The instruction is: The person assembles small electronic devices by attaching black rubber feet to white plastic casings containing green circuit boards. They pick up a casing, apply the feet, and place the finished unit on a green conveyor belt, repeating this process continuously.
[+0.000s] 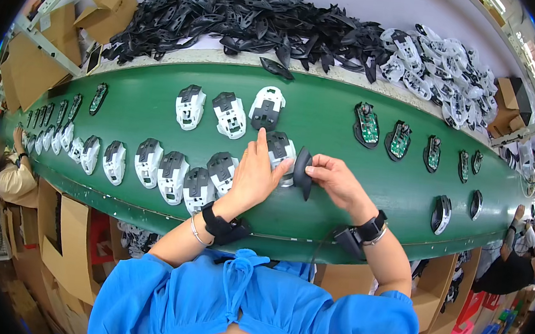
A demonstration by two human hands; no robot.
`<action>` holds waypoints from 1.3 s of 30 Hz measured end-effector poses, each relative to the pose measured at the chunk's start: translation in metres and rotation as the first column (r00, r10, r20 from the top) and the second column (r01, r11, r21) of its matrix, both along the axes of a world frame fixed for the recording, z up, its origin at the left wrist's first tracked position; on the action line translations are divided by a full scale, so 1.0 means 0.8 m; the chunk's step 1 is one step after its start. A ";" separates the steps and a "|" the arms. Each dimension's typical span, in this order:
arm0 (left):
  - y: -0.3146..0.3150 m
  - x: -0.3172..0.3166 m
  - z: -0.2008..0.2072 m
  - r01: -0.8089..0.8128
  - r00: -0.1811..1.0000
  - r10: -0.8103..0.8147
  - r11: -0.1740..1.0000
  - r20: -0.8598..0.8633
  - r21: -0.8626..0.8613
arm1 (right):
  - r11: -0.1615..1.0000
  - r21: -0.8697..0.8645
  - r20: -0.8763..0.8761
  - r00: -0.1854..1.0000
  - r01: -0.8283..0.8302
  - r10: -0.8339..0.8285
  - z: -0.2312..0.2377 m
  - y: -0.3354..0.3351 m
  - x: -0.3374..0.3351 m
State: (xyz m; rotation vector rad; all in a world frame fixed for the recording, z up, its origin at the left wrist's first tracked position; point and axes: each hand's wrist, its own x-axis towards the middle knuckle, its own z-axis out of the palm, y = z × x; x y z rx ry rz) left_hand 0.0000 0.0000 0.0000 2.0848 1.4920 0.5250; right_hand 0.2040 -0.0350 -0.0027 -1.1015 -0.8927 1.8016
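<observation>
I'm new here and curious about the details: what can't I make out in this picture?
In the head view:
Grey-and-white shell: partly covered by the left hand.
Black piece in the right hand: far face turned away.
Dark pile: lower pieces buried under upper ones.
Far-left parts: too small for detail.

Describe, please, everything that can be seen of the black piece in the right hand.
The black piece is slim and curved, tapering toward its near end, and looks like smooth plastic. Its long side runs roughly away from the person. The right hand pinches it at its right edge with thumb and fingers, over the green belt, just right of a grey-and-white shell. Whether it touches that shell is unclear.
</observation>
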 end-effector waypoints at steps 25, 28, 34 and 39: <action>-0.007 -0.050 0.085 0.236 0.485 0.285 0.867 0.827 -0.438 | 0.966 0.137 -0.265 0.948 0.220 -0.178 0.097 -0.026 -0.070; -0.012 -0.056 0.089 0.315 0.440 0.231 0.865 0.868 -0.390 | 0.950 0.193 -0.206 0.957 0.244 -0.204 0.105 -0.019 -0.084; -0.015 -0.066 0.089 0.295 0.459 0.152 0.903 0.875 -0.312 | 0.911 0.294 -0.074 0.957 0.290 -0.281 0.102 -0.017 -0.094; -0.015 -0.067 0.084 0.261 0.498 0.149 0.914 0.854 -0.311 | 0.856 0.357 -0.062 0.924 0.374 -0.378 0.103 -0.017 -0.105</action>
